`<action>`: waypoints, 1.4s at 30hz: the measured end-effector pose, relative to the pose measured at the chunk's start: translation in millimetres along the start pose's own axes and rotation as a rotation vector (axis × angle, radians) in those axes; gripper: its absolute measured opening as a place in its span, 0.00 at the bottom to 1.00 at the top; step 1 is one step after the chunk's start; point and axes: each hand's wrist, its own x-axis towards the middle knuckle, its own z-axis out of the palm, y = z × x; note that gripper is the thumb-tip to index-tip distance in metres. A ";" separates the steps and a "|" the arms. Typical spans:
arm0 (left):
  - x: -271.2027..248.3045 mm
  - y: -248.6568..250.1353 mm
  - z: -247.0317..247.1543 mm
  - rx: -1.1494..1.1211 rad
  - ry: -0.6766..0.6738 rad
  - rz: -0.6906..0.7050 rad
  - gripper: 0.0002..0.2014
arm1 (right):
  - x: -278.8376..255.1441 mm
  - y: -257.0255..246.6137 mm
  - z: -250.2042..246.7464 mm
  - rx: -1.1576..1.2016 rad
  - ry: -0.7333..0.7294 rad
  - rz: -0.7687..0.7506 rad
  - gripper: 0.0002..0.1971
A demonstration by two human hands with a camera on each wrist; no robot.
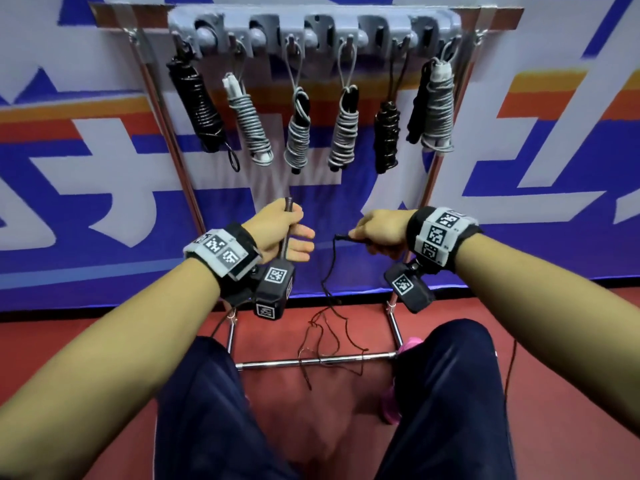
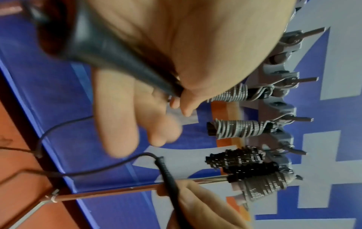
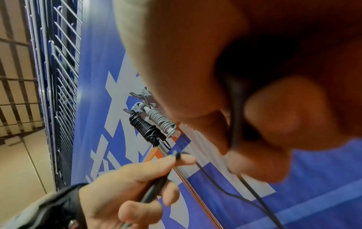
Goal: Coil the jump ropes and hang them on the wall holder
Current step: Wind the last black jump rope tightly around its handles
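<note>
My left hand (image 1: 280, 226) pinches one thin dark jump rope handle (image 1: 286, 220) upright, its other fingers (image 2: 117, 111) stretched out. The second handle (image 1: 349, 237) points left out of my right hand (image 1: 377, 233), which grips it. Its black cord (image 1: 325, 285) drops from the tip to a loose tangle (image 1: 332, 341) on the red floor. Both hands are below the grey wall holder (image 1: 311, 27), where several coiled ropes hang from hooks, black (image 1: 197, 105) at far left and grey (image 1: 249, 123) beside it. The right wrist view shows my fingers (image 3: 284, 111) curled round the handle (image 3: 237, 108).
The holder is fixed on a chrome frame with slanted uprights (image 1: 173, 147) and a low crossbar (image 1: 311, 362) that the cord lies over. A blue and white banner (image 1: 519, 168) covers the wall behind. My legs in dark trousers (image 1: 207, 410) and pink shoes (image 1: 410, 342) stand close to the frame.
</note>
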 end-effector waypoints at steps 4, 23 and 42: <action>10.0 -23.3 -17.7 0.148 0.127 -0.040 0.08 | -0.8 0.6 6.7 0.021 -0.011 -0.045 0.04; 5.1 -20.0 5.5 -0.159 0.002 0.029 0.11 | 23.8 -33.1 43.5 1.041 0.066 -0.145 0.11; 4.4 -56.6 21.0 0.292 0.021 0.131 0.15 | 27.5 -1.0 57.1 0.495 0.170 -0.282 0.12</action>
